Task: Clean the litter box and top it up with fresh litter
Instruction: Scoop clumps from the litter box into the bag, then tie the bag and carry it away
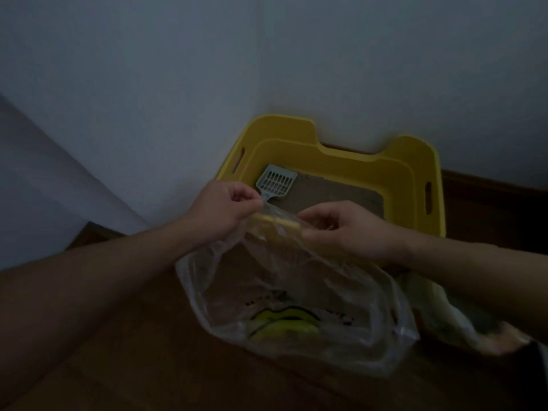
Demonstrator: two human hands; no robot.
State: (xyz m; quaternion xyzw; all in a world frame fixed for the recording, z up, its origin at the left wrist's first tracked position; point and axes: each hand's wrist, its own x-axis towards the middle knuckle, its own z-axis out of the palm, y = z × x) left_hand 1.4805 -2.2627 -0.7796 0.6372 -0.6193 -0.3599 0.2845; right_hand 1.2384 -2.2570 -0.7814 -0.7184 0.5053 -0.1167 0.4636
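A yellow litter box [415, 179] stands in the room's corner with brownish litter [335, 197] inside. A pale blue slotted scoop [275, 183] leans in its left part, handle toward me. In front of the box hangs a clear plastic bag [296, 307] with a yellow-green print at its bottom. My left hand [225, 207] pinches the bag's top edge on the left. My right hand [344, 229] pinches the same edge on the right. The bag's rim stretches between them, over the box's near wall.
Pale walls [178, 84] meet right behind the box. The floor [133, 366] is dark wood with a dark skirting board [489, 185] at the right. Another pale crumpled bag [444, 315] lies on the floor under my right forearm.
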